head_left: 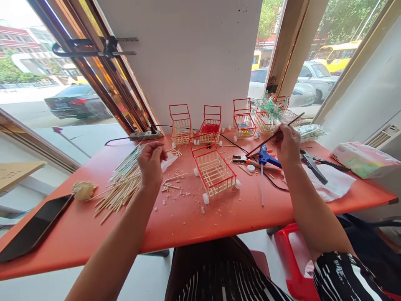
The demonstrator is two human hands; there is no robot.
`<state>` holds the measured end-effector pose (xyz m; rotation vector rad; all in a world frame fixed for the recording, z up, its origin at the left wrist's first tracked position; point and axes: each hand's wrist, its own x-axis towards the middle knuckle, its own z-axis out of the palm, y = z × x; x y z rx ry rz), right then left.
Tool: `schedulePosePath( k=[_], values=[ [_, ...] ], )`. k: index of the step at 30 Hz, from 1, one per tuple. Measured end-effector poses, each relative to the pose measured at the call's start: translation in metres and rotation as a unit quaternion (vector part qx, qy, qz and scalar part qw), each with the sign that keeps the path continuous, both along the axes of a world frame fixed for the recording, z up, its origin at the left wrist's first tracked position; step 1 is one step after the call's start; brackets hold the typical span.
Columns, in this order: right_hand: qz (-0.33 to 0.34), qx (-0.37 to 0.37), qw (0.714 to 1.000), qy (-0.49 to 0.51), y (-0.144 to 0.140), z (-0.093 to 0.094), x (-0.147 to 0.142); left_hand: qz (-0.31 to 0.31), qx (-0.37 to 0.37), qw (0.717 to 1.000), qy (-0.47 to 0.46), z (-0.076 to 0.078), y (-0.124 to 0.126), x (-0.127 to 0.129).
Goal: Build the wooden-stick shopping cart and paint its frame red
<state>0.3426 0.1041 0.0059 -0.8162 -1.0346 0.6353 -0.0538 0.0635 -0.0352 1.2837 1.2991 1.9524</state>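
A thin dark stick (275, 133) is pinched in the right hand (286, 144), whose fingers close round its middle so that it slants up toward the window at one end and down toward the tabletop (188, 217) at the other; held this way, both ends stay free above the clutter. Left of that stick, near the middle of the orange tabletop, stands a small cart (214, 169) built of pale wooden sticks in a lattice with a red frame and white round wheels, tilted slightly, apparently set there within easy reach of both hands. Left of the cart the left hand (152, 161) hovers with its fingers drawn together at the tips; whether they grip something tiny cannot be told. Beneath and left of that hand lies a loose sheaf of bamboo skewers (120, 190), fanned out flat, with short offcuts and crumbs scattered toward the cart. Right of the cart lies a blue glue gun (266, 156) with a white glue rod pointing toward the person, and beyond it black pliers (311, 165) on a white cloth. Behind the cart, four more finished carts (213, 123) line the window side. A dark phone (34, 228) rests far left of the cart.
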Motion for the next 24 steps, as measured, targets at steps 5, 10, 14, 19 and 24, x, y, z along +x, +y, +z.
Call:
schedulePosePath(
  k=[5, 10, 14, 19, 24],
  values=[
    [0.019, -0.027, 0.999, 0.008, 0.004, -0.004, -0.002, 0.045, -0.050, 0.979, 0.190, -0.029, 0.007, 0.008],
    [0.020, -0.081, 0.995, -0.048, 0.000, -0.005, -0.008, 0.070, -0.052, 0.953, 0.291, -0.032, 0.004, 0.005],
    [0.041, -0.110, 0.990, -0.083, -0.003, -0.008, -0.013, 0.062, -0.028, 0.943, 0.324, -0.029, 0.004, 0.007],
    [0.073, -0.127, 0.983, -0.111, -0.001, -0.017, -0.017, 0.037, -0.001, 0.929, 0.369, -0.034, 0.009, 0.011],
    [0.032, -0.124, 0.983, -0.129, 0.006, -0.023, -0.013, 0.014, -0.002, 0.935, 0.355, -0.039, 0.008, 0.011]
  ],
)
